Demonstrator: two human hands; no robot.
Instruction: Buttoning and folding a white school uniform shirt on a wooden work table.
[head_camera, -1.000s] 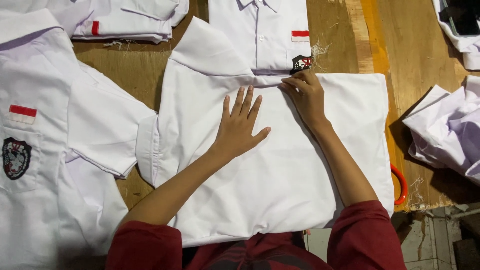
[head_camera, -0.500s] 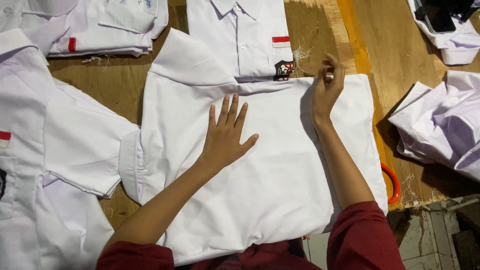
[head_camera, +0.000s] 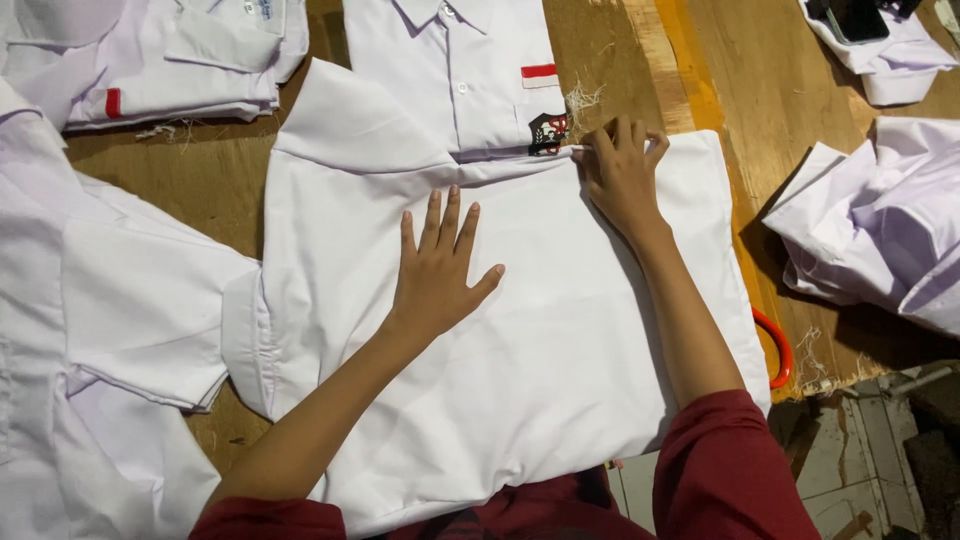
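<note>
Left hand (head_camera: 437, 272): flat, fingers spread, pressing smooth white cotton shirt (head_camera: 540, 340).
Right hand (head_camera: 622, 178): pinching shirt's folded edge.
Bench (head_camera: 640, 70): scuffed wood.

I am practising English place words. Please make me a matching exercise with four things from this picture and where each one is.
Things:
1. left hand
2. right hand
3. orange ring-shaped handle
4. crumpled white cloth

Places:
A. at the shirt's top edge
B. far right on the wooden table
C. flat on the middle of the large white shirt
D. under the shirt's right edge

Pairs: 1-C, 2-A, 3-D, 4-B
</note>
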